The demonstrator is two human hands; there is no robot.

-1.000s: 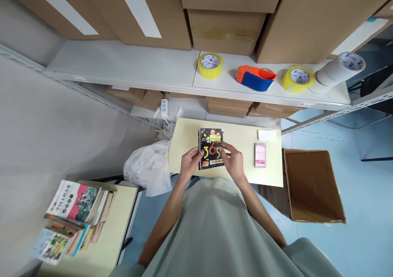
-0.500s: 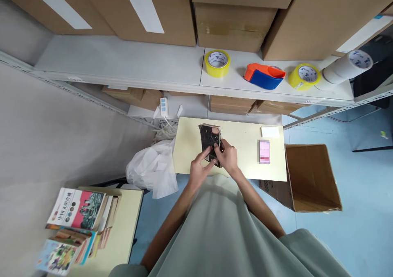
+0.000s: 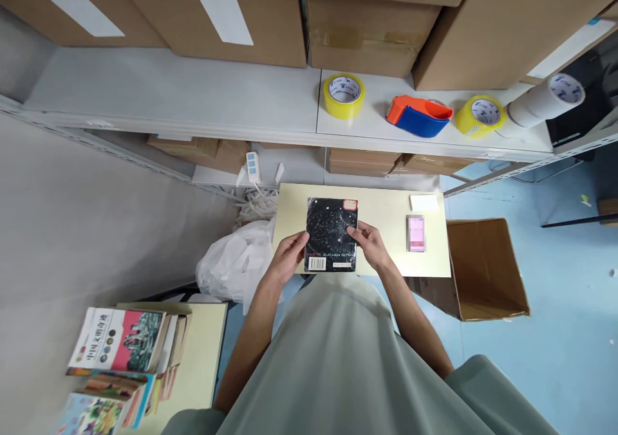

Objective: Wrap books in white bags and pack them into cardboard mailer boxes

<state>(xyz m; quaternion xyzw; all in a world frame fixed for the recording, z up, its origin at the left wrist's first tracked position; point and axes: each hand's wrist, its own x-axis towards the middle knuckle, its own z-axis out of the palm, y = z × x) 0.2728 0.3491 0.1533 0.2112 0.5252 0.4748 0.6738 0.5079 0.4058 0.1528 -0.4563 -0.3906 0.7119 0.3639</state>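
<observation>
A black book [image 3: 331,229] with white speckles, a barcode at its lower left and a red-edged label at its top right faces me above the pale yellow table [image 3: 386,261]. My left hand [image 3: 288,255] pinches its left edge, thumb on the cover. At the right edge my right hand [image 3: 369,242] grips it the same way, the thumb lying on the cover. The other fingers of both hands are partly hidden behind the book.
A phone with a blurred pink screen [image 3: 416,233] and a white slab [image 3: 423,202] lie on the table's right. An open carton [image 3: 492,271] stands beyond. Stacked books [image 3: 120,338] are at lower left, near a white plastic bag [image 3: 234,261]. The shelf [image 3: 217,94] holds tape rolls and cartons.
The book was tilted, with both hands together on its lower part. Now its cover faces me squarely, and my left hand has moved left to its left edge.
</observation>
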